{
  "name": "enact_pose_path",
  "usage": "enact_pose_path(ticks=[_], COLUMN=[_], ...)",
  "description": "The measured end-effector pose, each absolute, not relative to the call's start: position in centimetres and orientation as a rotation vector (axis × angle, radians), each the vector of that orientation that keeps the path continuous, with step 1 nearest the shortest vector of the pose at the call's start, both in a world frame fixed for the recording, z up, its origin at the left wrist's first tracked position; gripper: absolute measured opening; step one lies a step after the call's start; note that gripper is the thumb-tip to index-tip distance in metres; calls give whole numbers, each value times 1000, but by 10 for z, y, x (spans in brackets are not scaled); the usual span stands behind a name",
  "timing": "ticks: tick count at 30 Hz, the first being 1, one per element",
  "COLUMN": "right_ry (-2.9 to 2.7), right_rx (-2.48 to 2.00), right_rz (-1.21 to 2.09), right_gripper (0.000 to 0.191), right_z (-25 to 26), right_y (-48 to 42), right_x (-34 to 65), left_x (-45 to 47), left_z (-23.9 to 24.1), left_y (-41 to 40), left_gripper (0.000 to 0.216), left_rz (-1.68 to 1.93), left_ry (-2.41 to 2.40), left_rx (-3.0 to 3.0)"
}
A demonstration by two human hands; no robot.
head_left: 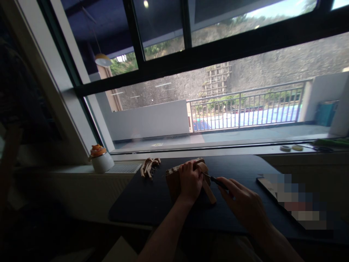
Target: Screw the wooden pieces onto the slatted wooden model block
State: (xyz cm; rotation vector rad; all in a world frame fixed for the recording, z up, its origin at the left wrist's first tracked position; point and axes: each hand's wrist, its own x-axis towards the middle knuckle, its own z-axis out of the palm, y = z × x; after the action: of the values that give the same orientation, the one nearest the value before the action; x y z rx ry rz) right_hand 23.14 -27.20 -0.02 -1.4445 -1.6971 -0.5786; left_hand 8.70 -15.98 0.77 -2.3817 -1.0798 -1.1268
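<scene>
My right hand is closed round the dark handle of a screwdriver. Its thin metal shaft points left and meets a pale wooden part beside my left fingers. My left hand is wrapped over the wooden part and presses on a brown block-like piece under it. A straight pale wooden bar sticks out toward me from the same assembly. The exact spot where the screwdriver tip touches is partly hidden by my left hand.
Curved wooden pieces lie with small screws at the far left of the dark table. A blurred-out flat object rests at the right edge. A white pot stands on the sill, and tape rolls lie at its right.
</scene>
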Motion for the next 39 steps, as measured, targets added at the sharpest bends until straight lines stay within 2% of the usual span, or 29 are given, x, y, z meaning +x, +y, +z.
enact_pose_path(ticks=[28,39], right_ry=[-1781,-1702], right_rx=[-1419,-1704], right_rz=[-567,-522], right_gripper=[28,23], right_z=[2,7], right_y=[-268,-268], right_x=[239,236], left_x=[87,88], left_z=[7,5], left_y=[-159,-158], left_gripper=[16,18], left_rz=[-1138,-1162], left_ry=[-1084,-1087], left_rx=[-2375,-2361])
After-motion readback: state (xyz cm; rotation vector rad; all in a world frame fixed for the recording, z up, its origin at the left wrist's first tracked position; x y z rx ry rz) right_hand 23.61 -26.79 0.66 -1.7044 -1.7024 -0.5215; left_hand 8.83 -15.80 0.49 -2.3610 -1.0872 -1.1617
